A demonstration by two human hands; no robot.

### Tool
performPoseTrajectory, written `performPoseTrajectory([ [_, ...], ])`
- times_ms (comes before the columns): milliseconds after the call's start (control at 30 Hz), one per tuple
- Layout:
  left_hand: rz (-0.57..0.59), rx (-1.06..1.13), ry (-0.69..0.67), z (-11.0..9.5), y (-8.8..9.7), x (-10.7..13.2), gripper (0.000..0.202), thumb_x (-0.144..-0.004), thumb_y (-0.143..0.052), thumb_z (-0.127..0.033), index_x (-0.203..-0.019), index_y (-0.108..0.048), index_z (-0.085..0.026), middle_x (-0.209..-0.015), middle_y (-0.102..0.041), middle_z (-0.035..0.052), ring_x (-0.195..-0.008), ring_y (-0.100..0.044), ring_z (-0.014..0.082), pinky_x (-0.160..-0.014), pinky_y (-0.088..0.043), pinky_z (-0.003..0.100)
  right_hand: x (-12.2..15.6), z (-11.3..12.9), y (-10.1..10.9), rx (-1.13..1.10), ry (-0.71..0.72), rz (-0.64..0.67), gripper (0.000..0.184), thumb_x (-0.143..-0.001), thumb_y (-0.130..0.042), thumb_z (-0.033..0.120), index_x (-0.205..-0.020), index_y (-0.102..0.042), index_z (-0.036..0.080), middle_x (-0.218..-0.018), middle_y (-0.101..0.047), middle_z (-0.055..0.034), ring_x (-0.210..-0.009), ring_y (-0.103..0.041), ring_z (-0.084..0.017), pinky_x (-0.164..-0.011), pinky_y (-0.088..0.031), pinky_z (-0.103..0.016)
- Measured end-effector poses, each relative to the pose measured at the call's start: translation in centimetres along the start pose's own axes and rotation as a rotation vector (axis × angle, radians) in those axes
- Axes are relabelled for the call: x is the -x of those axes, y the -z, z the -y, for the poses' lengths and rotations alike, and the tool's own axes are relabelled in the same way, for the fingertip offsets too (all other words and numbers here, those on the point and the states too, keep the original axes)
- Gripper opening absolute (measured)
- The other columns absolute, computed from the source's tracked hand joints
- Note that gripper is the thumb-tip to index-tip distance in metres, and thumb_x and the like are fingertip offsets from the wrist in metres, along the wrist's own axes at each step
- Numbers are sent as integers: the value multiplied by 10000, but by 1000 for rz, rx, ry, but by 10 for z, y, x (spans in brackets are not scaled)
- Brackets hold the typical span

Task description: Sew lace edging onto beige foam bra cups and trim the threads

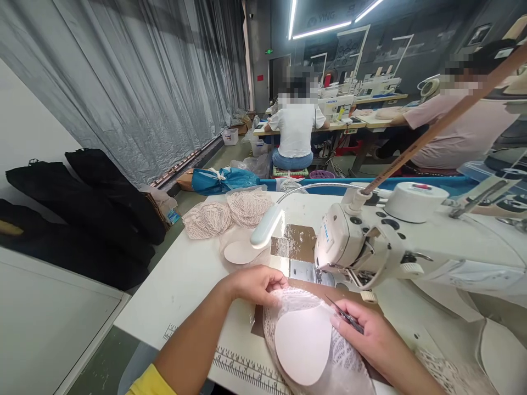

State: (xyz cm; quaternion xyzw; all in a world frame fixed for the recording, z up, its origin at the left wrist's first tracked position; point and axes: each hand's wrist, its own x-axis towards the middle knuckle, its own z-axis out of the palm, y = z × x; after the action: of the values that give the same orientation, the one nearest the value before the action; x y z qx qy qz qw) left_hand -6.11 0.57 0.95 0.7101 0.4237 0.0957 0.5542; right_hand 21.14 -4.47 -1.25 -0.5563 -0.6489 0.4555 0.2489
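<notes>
A pale pink lace bra cup piece (pixel 346 351) lies on the table in front of the sewing machine, with a smooth oval pad (pixel 303 344) on top of it. My left hand (pixel 259 284) pinches the upper left edge of the lace, thumb and fingers together. Held in my right hand (pixel 362 328) is a pair of small dark thread snips (pixel 346 315), its tip pointing up and left over the lace's upper edge. The right fingertips also rest close to that edge. The machine's needle area stands just beyond the lace.
The white sewing machine (pixel 341 236) fills the right, with a lit lamp (pixel 267 225) on a bent neck. Other lace pieces (pixel 209 219) and an oval pad (pixel 242 252) lie at the table's left. Further lace (pixel 444 373) is at lower right. Two people sit at machines ahead.
</notes>
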Motion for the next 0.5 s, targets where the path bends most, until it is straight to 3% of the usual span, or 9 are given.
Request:
performPoseTrajectory([
  [167, -318, -164, 6, -14, -2, 4, 239, -720, -591, -158, -958, -616, -174, -825, -550, 3, -715, -495, 146, -622, -395, 232, -3, -2, 5, 26, 4, 23, 240, -799, -527, 456, -792, -617, 233, -821, -670, -12, -814, -621, -216, -746, -480, -290],
  [300, -547, -326, -134, -41, -26, 10, 254, -811, -515, -172, -1053, -593, -179, -1042, -588, 79, -947, -539, 221, -813, -443, 309, -3, -13, 8, 138, -88, -70, 326, -826, -467, 503, -921, -649, 250, -966, -729, -40, -904, -660, -252, -781, -496, -327],
  [400, -430, -506, -316, -54, -56, 9, 204, -829, -519, -174, -1012, -610, -178, -1010, -621, 87, -945, -568, 231, -845, -464, 330, -4, -18, 12, 216, -113, -128, 356, -840, -458, 552, -891, -638, 250, -911, -734, -58, -852, -659, -270, -740, -485, -351],
  [500, -275, -650, -383, -50, -81, 0, 185, -820, -539, -174, -988, -616, -158, -1015, -637, 104, -924, -582, 245, -832, -481, 345, -3, -18, 14, 301, -51, -154, 364, -847, -463, 575, -741, -595, 252, -795, -707, -48, -754, -633, -246, -673, -461, -330],
])
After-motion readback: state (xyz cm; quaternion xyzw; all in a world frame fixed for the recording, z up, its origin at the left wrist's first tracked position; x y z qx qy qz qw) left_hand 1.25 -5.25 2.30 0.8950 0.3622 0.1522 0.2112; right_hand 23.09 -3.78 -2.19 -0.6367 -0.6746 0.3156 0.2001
